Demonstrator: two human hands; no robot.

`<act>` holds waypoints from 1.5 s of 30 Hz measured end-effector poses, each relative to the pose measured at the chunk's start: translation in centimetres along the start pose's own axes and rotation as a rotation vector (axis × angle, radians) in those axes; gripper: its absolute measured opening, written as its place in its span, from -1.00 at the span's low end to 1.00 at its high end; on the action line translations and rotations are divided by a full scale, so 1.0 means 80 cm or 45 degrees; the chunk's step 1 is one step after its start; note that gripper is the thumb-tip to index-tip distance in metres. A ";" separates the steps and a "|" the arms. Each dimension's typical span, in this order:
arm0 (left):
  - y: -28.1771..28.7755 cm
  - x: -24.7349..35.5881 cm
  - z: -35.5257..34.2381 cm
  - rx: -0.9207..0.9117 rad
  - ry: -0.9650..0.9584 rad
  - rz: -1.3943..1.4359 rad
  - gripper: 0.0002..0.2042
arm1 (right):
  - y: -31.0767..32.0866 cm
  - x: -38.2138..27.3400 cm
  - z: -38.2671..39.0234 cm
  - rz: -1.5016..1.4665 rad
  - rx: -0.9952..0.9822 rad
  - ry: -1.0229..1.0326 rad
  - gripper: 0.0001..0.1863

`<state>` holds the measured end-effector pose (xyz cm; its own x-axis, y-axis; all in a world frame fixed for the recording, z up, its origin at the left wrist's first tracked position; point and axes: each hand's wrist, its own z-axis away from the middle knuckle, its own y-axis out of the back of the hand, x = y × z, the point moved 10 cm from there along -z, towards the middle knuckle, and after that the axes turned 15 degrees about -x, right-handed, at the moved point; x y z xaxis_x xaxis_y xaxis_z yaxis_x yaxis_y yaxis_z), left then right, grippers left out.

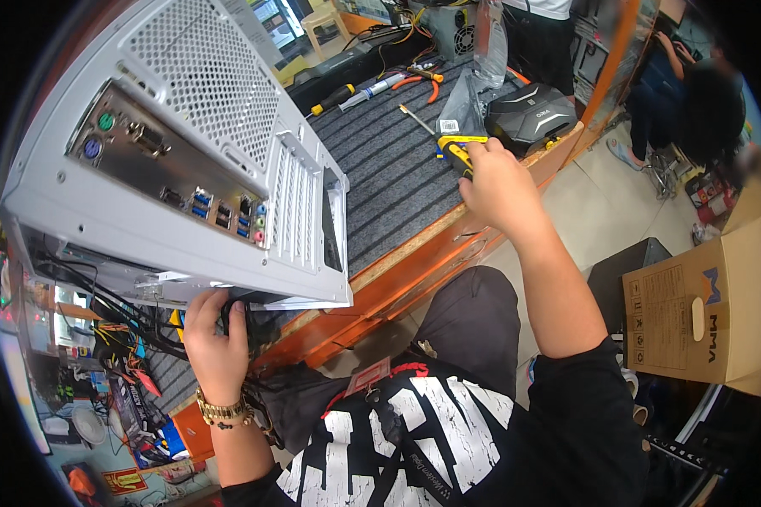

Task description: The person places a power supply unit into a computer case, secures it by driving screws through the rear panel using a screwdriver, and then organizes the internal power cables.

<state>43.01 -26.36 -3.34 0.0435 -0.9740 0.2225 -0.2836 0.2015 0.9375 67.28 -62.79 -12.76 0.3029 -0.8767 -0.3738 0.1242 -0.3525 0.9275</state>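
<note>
A white computer case [304, 283] stands on the left, its rear port panel [165, 165] turned up toward me. At its open side, my left hand [216, 342] is closed, with a black cable [227, 314] between thumb and fingers. More black cables [114, 296] run out of that side. My right hand [503, 190] is wrapped round a yellow-and-black screwdriver [457, 157] over the bench's near edge. The screwdriver's shaft points away to the upper left, above the grey ribbed mat [380, 182].
A black-grey box-like device [531, 118] sits by the mat's right end, with a clear plastic bag [465, 101] beside it. Orange-handled pliers [423, 82] and another screwdriver [333, 100] lie farther back. A cardboard box [676, 313] stands at right. People are beyond the bench.
</note>
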 end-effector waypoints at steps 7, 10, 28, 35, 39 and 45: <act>0.001 0.001 0.000 0.039 0.033 0.103 -0.86 | -0.018 -0.075 0.019 -0.214 -0.086 0.135 -0.54; -0.008 0.001 -0.006 -0.032 0.042 0.139 -0.84 | -0.041 -0.087 0.008 -0.197 -0.127 0.143 -0.55; -0.070 -0.036 0.008 -0.305 0.037 0.079 -0.58 | -0.039 -0.050 -0.084 -0.133 0.062 0.459 -0.56; -0.071 -0.040 0.010 -0.346 0.081 0.097 -0.58 | 0.079 0.017 -0.142 0.048 0.364 0.336 -0.75; -0.072 -0.038 0.007 -0.308 0.040 0.087 -0.58 | 0.082 0.123 -0.230 0.255 -0.103 -0.015 -0.80; -0.068 -0.035 0.007 -0.328 0.043 0.069 -0.61 | 0.044 0.107 -0.256 0.469 -0.514 -0.002 -0.75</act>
<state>43.88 -24.79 -9.20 0.0684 -0.9578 0.2793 -0.0334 0.2776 0.9601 89.68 -64.81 -12.71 0.3935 -0.9190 -0.0236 0.3627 0.1316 0.9225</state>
